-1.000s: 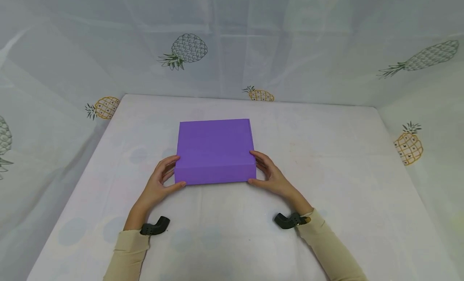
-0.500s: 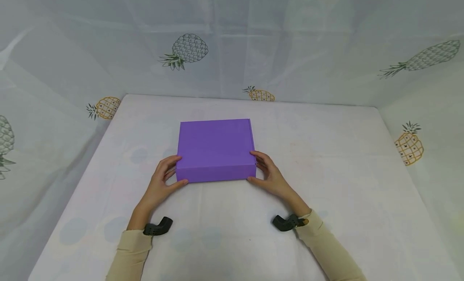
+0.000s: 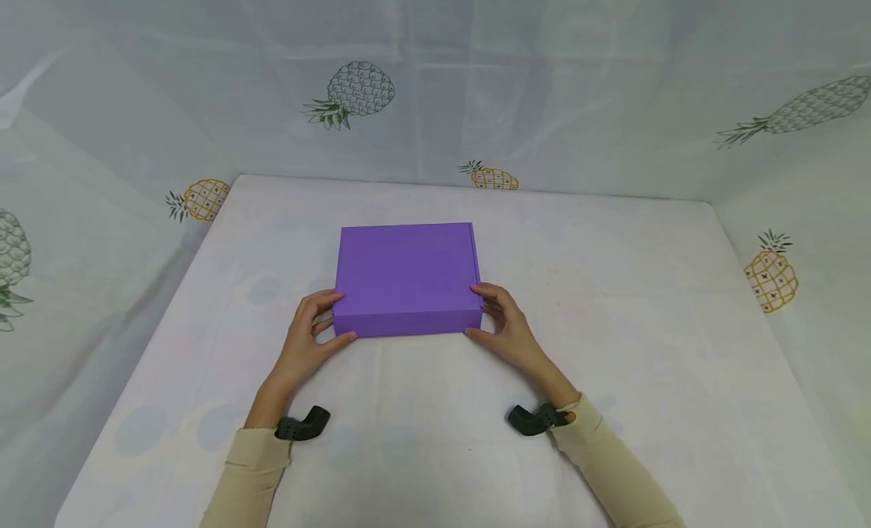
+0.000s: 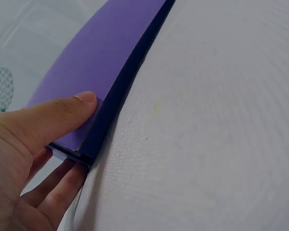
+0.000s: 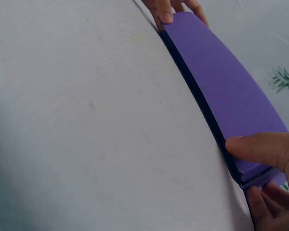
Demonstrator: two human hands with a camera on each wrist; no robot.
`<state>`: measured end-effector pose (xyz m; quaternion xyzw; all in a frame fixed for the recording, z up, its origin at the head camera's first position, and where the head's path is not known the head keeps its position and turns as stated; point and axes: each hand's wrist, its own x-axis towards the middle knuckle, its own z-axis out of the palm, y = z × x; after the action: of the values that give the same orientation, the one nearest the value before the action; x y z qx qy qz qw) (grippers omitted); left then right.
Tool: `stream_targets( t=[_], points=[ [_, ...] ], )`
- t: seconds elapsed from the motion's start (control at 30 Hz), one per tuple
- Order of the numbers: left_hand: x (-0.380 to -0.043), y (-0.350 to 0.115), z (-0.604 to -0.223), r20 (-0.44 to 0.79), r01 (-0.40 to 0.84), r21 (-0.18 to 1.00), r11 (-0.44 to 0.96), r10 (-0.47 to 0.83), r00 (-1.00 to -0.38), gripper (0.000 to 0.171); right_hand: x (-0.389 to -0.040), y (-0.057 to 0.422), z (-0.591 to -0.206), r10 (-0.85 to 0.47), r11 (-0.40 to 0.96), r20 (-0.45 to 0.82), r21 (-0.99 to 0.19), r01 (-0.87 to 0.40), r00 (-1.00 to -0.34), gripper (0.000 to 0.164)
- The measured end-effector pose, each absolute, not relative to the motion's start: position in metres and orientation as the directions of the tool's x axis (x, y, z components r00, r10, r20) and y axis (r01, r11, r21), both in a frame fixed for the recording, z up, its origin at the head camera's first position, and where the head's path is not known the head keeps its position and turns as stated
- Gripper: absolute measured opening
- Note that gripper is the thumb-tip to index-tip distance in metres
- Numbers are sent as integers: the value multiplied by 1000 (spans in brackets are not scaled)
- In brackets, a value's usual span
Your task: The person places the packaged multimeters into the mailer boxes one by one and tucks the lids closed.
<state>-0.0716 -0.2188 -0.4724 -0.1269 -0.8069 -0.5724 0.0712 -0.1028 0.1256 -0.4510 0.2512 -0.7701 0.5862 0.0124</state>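
A flat purple cardboard box (image 3: 408, 271) lies on the white-covered table, its long front side toward me. At the box's near left corner my left hand (image 3: 308, 339) grips it, thumb on the front side and fingers along the left side. My right hand (image 3: 506, 327) holds the near right corner in the same way, with fingertips at the top edge. In the left wrist view the thumb (image 4: 86, 97) presses on the front panel, above a dark strip along its lower edge. The right wrist view has the right thumb (image 5: 245, 147) on that panel, some fingers lower at the corner.
White cloth covers the table (image 3: 612, 324). Behind and at both sides hangs a pale curtain (image 3: 578, 97) printed with pineapples. Each wrist carries a black camera mount, left (image 3: 302, 423) and right (image 3: 537, 419).
The lower front edge of the box has shifted slightly away from me, and its front side looks narrower. Both hands have kept their grip and moved slightly with it.
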Motion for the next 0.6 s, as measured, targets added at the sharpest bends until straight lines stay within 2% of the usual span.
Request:
stream_targets(
  t=[0.2, 0.6],
  points=[
    [-66, -210, -450, 277, 300, 895, 329, 117, -954, 63, -102, 123, -449, -356, 235, 329, -874, -425, -874, 64],
    [-68, -207, -446, 245, 256, 894, 368, 78, -966, 58, -103, 118, -450, -303, 257, 365, -858, -445, -880, 60]
  ],
)
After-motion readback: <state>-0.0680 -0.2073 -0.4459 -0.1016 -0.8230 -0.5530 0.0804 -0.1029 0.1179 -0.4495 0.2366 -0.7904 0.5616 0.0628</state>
